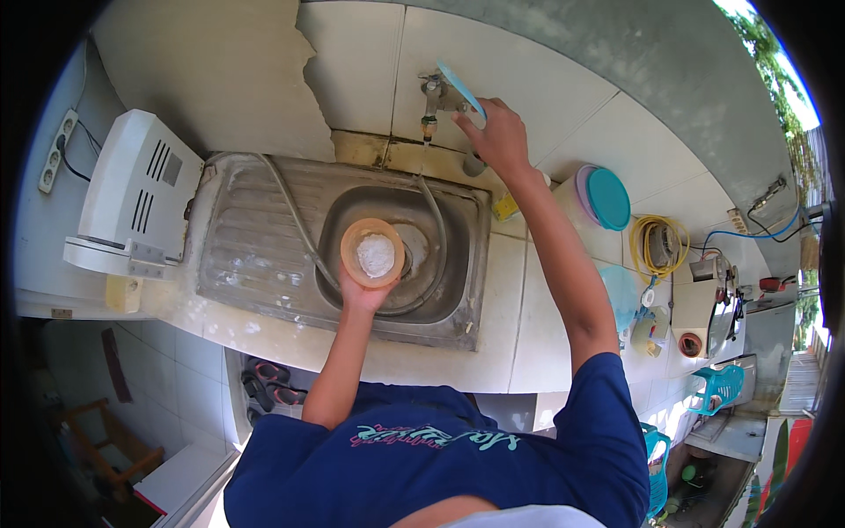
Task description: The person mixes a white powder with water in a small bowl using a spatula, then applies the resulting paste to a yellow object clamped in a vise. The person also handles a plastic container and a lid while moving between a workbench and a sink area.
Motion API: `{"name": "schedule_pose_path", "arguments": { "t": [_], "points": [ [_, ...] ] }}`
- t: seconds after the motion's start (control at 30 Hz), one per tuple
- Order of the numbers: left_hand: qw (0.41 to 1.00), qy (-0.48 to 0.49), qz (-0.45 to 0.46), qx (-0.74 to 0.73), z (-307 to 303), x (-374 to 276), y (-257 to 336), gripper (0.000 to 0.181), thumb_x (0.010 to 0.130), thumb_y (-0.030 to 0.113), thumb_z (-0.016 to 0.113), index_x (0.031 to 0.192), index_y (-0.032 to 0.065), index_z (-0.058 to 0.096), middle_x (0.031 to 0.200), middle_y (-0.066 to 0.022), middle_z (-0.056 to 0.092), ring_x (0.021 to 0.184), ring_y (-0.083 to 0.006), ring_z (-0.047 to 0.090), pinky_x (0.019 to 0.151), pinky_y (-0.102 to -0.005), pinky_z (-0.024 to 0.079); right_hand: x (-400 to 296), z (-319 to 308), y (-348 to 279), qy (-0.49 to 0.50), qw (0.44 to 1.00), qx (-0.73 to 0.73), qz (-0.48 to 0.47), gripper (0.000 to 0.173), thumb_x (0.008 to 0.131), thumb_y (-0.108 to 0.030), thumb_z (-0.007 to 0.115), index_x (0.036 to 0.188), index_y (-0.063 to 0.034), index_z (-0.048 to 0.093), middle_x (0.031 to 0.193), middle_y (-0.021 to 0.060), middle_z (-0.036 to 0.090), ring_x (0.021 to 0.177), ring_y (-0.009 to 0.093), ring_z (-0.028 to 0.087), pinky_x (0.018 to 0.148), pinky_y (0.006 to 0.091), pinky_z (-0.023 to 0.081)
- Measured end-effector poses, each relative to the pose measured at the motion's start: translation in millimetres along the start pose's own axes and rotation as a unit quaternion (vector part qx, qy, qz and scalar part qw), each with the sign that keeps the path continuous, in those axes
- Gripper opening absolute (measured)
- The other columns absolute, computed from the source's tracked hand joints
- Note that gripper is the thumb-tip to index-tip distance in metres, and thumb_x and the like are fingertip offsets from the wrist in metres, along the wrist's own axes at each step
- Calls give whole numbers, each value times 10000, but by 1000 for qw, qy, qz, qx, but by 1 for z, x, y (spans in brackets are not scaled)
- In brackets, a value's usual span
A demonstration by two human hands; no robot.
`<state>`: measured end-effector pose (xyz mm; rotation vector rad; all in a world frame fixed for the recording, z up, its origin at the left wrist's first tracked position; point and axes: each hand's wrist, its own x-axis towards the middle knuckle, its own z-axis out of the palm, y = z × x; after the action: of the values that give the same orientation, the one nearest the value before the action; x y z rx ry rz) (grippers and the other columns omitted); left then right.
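Over the basin of a stainless steel sink (478, 290), my left hand (367, 290) holds up an orange bowl (349, 261) from below. White material, powdery in look, lies in the bowl. My right hand (503, 135) is raised at the wall with a flat light-blue object (460, 88) between thumb and fingers; its kind is unclear. Just left of that hand is a metal water tap (430, 109), with what looks like water below its outlet. A grey hose (439, 218) curves through the basin and over the ribbed drainboard (264, 228).
A white vented appliance (135, 178) stands left of the sink. On the right are a container with a teal lid (608, 198), a yellow package (506, 207), a coiled yellow hose (635, 247) and a cream-coloured machine (692, 310). Sandals (270, 386) lie below the counter.
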<state>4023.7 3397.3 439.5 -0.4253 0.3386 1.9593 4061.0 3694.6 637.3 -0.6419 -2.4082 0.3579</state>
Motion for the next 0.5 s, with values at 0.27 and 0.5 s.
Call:
{"name": "schedule_pose_path", "arguments": {
  "t": [0.27,0.5],
  "points": [
    [996,-1,26,-81,-24,-87,1,470,938,431,535,1273,104,575,1268,-109,618,1200,-303,576,989,-529,483,85,54,-24,-155,970,-183,29,492,860,-522,665,986,-48,635,949,135,674,918,313,676,766,440,543],
    [995,13,28,-99,-53,-106,3,480,938,447,534,1283,115,574,1285,-109,611,1203,-308,574,986,-528,481,86,54,-39,-151,959,-237,24,526,841,-554,667,999,-53,625,897,116,682,878,300,686,726,426,551]
  ]
}}
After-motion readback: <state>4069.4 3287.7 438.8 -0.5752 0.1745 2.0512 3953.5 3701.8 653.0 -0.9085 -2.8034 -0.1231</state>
